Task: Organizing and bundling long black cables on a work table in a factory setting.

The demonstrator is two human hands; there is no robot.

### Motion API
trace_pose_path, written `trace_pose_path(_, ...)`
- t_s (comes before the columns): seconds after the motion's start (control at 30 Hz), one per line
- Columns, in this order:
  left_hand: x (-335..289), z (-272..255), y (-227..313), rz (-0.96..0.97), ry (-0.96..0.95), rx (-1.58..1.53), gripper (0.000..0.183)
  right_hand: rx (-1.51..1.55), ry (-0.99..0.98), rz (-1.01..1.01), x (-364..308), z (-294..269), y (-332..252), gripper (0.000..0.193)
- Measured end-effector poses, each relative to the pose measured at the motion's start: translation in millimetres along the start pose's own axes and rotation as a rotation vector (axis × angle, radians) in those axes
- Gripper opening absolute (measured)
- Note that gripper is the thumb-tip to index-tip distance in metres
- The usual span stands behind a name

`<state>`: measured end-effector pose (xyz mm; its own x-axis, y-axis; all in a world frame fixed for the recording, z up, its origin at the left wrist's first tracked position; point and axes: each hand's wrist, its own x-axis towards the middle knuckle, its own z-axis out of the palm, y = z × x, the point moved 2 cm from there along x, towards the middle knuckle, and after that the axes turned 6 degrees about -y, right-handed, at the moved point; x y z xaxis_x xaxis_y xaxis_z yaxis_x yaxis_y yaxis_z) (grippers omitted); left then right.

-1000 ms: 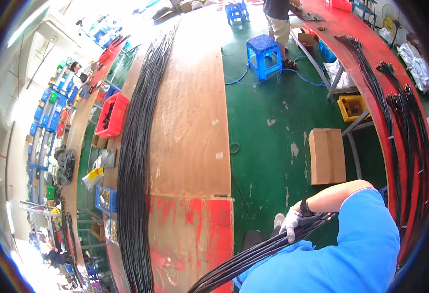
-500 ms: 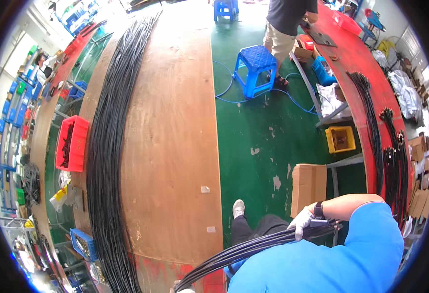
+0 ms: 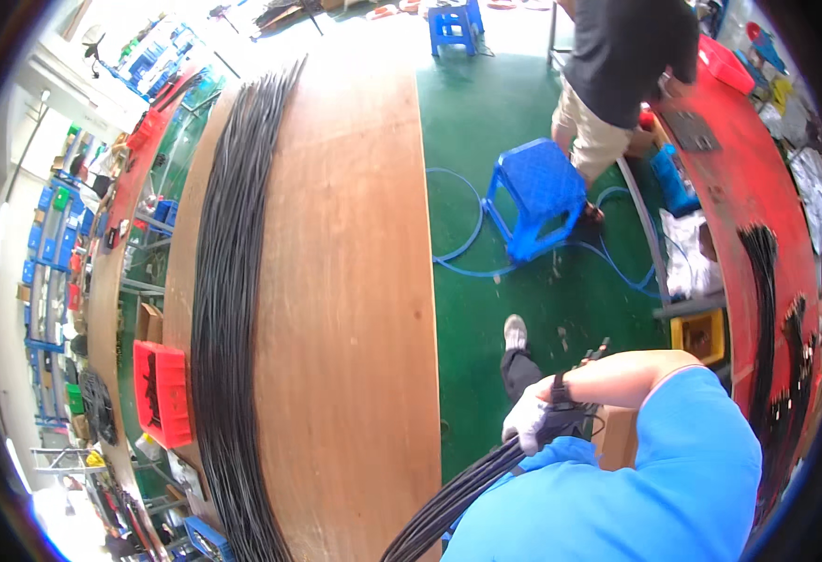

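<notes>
My right hand [image 3: 527,420], in a white glove with a dark band at the wrist, is closed round a bundle of black cables [image 3: 462,501]. The bundle runs from the lower edge up past my blue-sleeved body, and its ends stick out beyond my forearm. My left hand is out of sight. Left of me, a long, thick row of black cables [image 3: 228,281] lies lengthwise on the wooden table [image 3: 350,309], apart from the bundle in my grip.
A red bin [image 3: 175,398] stands at the table's left edge. To the right, a blue stool [image 3: 537,192] stands on the green floor near a co-worker [image 3: 622,75]. A red bench [image 3: 734,187] bears more black cables [image 3: 759,309]. A yellow crate [image 3: 698,335] sits below it.
My body has moved forward along the table, and the right hand has carried the cable bundle along. The left hand, partly seen at the lower edge before, has left the view.
</notes>
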<state>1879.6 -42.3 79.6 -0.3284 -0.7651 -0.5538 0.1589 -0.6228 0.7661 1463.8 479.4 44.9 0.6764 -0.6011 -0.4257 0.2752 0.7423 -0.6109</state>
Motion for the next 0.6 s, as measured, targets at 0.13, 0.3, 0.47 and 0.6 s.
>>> trace_pose_path(0.13, 2.8, 137.3, -28.3, 0.001, 0.024, -0.008, 0.043, -0.415, -0.012, -0.004, -96.2, -112.9, -58.2, 0.079)
trace_pose_path(0.3, -3.7, 247.3, -50.0, -0.054, 0.109, -0.021, 0.044, -0.402, -0.013, 0.081, -235.9, -207.4, -116.8, 0.072)
trace_pose_path(0.47, 0.3, 328.7, -106.3, -0.100, 0.198, -0.093, 0.045, -0.402, -0.037, 0.169, -348.8, -303.3, -153.3, 0.065)
trace_pose_path(0.6, 37.4, 403.7, -159.3, -0.130, 0.229, -0.177, 0.045, -0.284, -0.007, 0.215, -430.2, -384.1, -192.0, 0.060)
